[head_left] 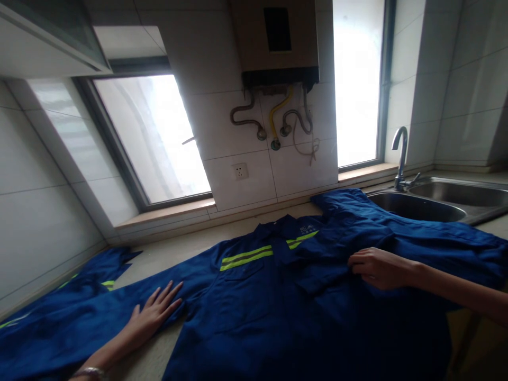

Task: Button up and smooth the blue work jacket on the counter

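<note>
A blue work jacket (246, 296) with yellow-green and grey reflective strips lies front up on the counter, its collar toward the wall. My left hand (154, 312) rests flat on its left-hand sleeve, fingers spread, holding nothing. At the right side of the jacket's chest, my right hand (379, 268) is closed with its fingertips pinching the cloth, which is bunched and creased there. More blue cloth (79, 301) with yellow-green strips lies at the far left; I cannot tell where it parts from the sleeve. The jacket's lower front is in deep shadow.
Behind the jacket's right side is a steel double-bowl sink (456, 191) with a curved faucet (401, 159); blue cloth reaches its front rim. A water heater (278, 39) with hoses hangs on the tiled wall above a socket (240, 171). A cabinet (47, 39) juts out at upper left.
</note>
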A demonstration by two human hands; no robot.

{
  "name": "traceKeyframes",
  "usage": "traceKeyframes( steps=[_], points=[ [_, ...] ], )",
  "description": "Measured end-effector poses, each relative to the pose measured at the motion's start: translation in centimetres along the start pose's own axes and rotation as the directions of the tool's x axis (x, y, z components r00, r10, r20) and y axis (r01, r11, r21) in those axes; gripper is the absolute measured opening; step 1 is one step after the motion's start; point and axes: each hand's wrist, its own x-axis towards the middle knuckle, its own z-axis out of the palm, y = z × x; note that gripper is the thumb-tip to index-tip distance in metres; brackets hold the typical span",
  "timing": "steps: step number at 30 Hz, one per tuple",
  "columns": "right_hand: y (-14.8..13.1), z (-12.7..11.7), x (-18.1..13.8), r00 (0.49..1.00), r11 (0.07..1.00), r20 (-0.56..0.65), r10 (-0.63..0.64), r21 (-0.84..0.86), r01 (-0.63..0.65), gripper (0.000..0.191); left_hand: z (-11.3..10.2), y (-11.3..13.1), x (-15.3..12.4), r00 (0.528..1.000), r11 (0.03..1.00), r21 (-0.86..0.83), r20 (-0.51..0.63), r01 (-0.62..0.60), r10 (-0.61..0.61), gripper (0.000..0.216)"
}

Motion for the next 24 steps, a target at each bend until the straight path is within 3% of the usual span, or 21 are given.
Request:
traceKeyframes(
  steps=[3,5,6,8,11,14,16,20,24],
  points=[
    [-1.1,-0.9,1.1,0.997,0.991,-0.08,0.019,0.134,-0.008,0.031,-1.3,1.9,0.6,0.997,0.996,0.068,-0.064,0.058,-0.054,0.056],
    [-2.3,-0.6,2.7,0.99,0.984,-0.141,0.012,0.175,0.013,0.032,-2.9,5.0,1.0,0.987,0.995,0.099,-0.156,-0.015,0.031,0.054],
    [-3.1,-0.2,3.6,0.986,0.985,-0.165,0.009,0.174,0.02,0.031,-3.9,7.1,1.3,0.971,0.991,0.085,-0.203,-0.108,0.123,0.052],
    [-4.6,0.9,5.6,0.978,0.987,-0.206,0.017,0.16,0.017,0.03,-5.8,12.0,1.6,0.915,0.949,-0.013,-0.267,-0.316,0.301,0.045],
    [-6.6,2.9,8.3,0.964,0.989,-0.252,0.08,0.142,-0.044,0.025,-7.6,19.9,1.8,0.796,0.828,-0.115,-0.374,-0.549,0.476,0.037],
    [-8.0,4.7,10.0,0.943,0.977,-0.263,0.205,0.115,-0.18,0.026,-7.9,26.5,2.5,0.706,0.709,-0.167,-0.392,-0.685,0.59,0.039],
    [-8.6,5.5,10.5,0.925,0.959,-0.254,0.283,0.087,-0.269,0.029,-7.4,29.6,3.4,0.681,0.661,-0.206,-0.384,-0.721,0.624,0.041],
    [-9.4,6.2,10.7,0.905,0.942,-0.263,0.334,0.057,-0.332,0.022,-5.7,32.7,5.8,0.683,0.584,-0.354,-0.354,-0.73,0.639,0.036],
    [-9.5,6.2,10.7,0.905,0.943,-0.263,0.333,0.066,-0.328,0.019,-4.5,32.8,7.2,0.771,0.545,-0.557,-0.339,-0.627,0.54,0.03]
  ],
)
